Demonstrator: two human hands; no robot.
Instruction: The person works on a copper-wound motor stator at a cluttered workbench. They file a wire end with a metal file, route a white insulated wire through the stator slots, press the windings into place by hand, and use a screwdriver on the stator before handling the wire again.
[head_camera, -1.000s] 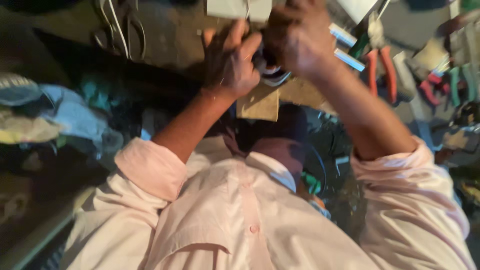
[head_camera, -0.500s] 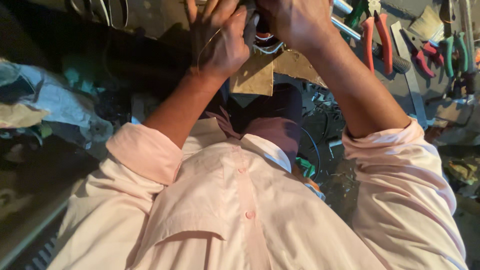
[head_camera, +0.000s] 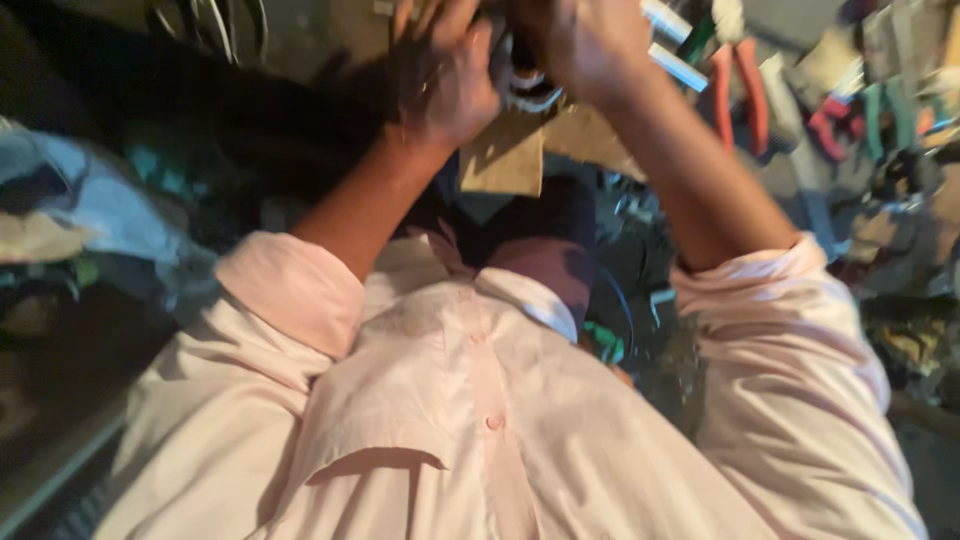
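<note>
- Two hands meet at the top edge of the head view, raised above a cluttered desk (head_camera: 330, 40); the picture is blurred
- left hand (head_camera: 445, 85) has its fingers curled in, closed around a white ring-shaped cable coil (head_camera: 530, 95) that sits between both hands; its fingertips run off the top of the picture
- right hand (head_camera: 580, 45) is clenched over the same coil from the other side, touching it; what else it grips I cannot tell
- brown piece of cardboard (head_camera: 505, 155) lies just below the hands, on the desk
- red-handled pliers (head_camera: 735, 85) lie to the right of the right forearm, near a white tube (head_camera: 678, 65); further right sit more tools with red and green handles (head_camera: 880, 110), too blurred to tell apart
- grey wires (head_camera: 215, 20) loop at the top left, well apart from the hands
- crumpled pale blue cloth (head_camera: 80, 195) lies at the far left
- pale pink shirt (head_camera: 480, 420) with rolled sleeves fills the lower half of the picture
</note>
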